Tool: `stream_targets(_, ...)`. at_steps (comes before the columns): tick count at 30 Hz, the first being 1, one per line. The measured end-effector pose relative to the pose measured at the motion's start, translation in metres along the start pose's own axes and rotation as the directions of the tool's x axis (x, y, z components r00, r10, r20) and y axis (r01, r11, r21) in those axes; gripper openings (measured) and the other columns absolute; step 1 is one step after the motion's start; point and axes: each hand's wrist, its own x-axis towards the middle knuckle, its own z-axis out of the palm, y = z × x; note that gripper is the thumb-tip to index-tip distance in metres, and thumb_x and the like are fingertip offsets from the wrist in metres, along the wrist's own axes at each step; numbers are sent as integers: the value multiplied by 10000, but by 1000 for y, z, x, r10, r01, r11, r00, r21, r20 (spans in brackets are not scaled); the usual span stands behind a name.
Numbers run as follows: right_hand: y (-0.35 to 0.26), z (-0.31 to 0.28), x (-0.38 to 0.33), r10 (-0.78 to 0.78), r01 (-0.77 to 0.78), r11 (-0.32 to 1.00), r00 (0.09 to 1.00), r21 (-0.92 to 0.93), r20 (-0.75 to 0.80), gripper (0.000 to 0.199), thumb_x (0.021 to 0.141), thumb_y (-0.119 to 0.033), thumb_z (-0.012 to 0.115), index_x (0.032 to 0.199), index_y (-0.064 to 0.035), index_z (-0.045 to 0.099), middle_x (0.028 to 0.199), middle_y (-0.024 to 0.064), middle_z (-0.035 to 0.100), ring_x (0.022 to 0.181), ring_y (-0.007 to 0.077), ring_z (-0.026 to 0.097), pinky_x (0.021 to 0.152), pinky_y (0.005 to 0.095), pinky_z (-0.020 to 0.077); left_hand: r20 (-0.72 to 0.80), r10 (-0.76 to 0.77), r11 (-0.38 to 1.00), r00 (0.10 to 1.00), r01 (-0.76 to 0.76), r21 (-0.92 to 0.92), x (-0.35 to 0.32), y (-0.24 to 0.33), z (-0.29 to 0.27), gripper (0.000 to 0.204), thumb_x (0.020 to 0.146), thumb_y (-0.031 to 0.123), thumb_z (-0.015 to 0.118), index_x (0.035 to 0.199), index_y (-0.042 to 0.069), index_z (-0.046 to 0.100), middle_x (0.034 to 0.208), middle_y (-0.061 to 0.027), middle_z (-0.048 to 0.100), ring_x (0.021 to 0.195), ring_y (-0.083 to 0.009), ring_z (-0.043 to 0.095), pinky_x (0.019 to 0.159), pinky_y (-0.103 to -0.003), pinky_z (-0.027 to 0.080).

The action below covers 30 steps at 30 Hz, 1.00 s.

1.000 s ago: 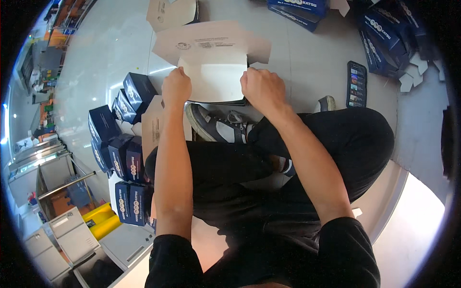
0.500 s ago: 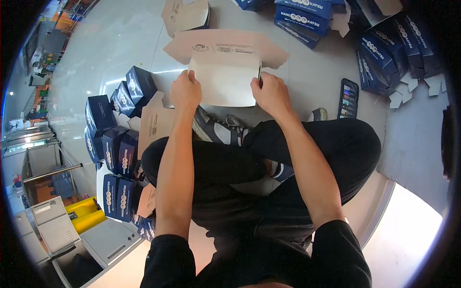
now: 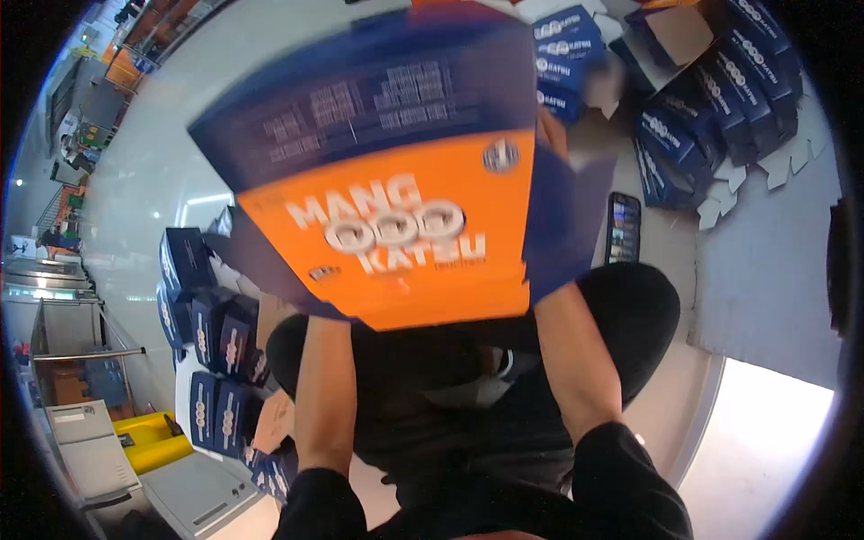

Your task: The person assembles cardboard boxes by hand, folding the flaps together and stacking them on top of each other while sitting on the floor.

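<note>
Raised since earlier: orange-and-blue carton (image 3: 396, 234), gripped at both side edges, hands hidden behind flaps, floor (image 3: 765, 279) open rightward.

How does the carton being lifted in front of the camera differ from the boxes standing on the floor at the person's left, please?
The lifted carton is an opened-out flat sheet, held up and blurred; the floor boxes are folded shut and standing in a cluster. The lifted carton shows a big orange panel; the floor boxes look almost wholly dark blue. Both share dark blue card with white print.
</note>
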Motion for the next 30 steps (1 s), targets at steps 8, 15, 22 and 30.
stream_targets(8, -12, -11, 4, -107, 108, 989, 994, -106, 16, 285, 894, -230, 603, 1033, 1, 695, 1008, 251, 692, 972, 437, 663, 873, 491, 517, 136, -13, 1000, 991, 14, -4, 14, -3, -1, 300, 889, 75, 513, 1154, -18, 619, 1007, -280, 683, 962, -454, 651, 830, -503, 491)
stream_targets(15, -46, -19, 34, 386, -107, 709, 886, -697, 257, 274, 897, -191, 558, 985, 21, 708, 956, 290, 694, 937, 470, 668, 868, 524, 516, 271, -62, 990, 961, 24, 140, 16, 14, 9, 361, 859, 96, 495, 1181, -14, 616, 1057, -286, 673, 1013, -461, 636, 885, -484, 485)
stream_targets(22, -15, 2, 26, 427, -48, 661, 845, -749, 322, 303, 900, -207, 549, 1063, 10, 683, 1041, 285, 680, 1007, 442, 655, 906, 531, 501, 377, -162, 951, 912, 42, 307, 25, -18, 16, 376, 912, 239, 517, 1170, -4, 642, 1133, -296, 653, 1074, -485, 605, 940, -511, 473)
stream_targets(30, 16, -2, 26, 509, -148, 575, 835, -804, 210, 398, 920, -335, 586, 1159, -26, 663, 1113, 240, 684, 1074, 430, 634, 945, 506, 494, 195, -179, 916, 964, 91, 390, 27, -12, -118, 582, 888, 423, 708, 1269, -10, 629, 1163, -207, 699, 1035, -327, 690, 878, -389, 523)
